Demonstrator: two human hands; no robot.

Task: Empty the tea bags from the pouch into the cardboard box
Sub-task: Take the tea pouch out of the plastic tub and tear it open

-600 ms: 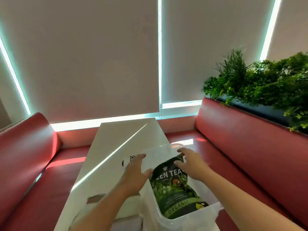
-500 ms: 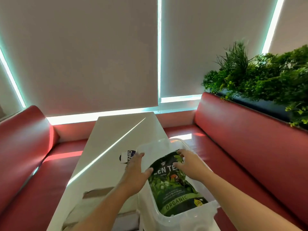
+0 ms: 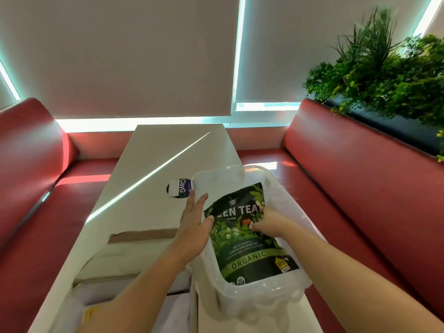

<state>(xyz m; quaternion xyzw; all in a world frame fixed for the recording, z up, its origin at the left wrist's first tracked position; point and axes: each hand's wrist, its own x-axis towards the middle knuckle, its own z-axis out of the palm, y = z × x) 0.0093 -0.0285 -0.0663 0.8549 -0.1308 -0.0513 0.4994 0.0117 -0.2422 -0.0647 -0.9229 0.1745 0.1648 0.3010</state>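
Observation:
A dark green tea pouch printed "GREEN TEA" and "ORGANIC" lies flat inside a clear plastic tub at the table's right side. My right hand is inside the tub, fingers curled on the pouch's upper right part. My left hand rests with spread fingers along the tub's left wall, thumb touching the pouch's left edge. An open cardboard box with a brown flap sits left of the tub. No tea bags are visible.
A small white and dark round label marked "ClayG" lies on the white table beyond my left hand. Red benches flank the table; a planter of green plants tops the right backrest.
The view has tilted down, showing more of the cardboard box. My left hand's fingers have straightened along the tub wall. My right hand has slid lower on the pouch.

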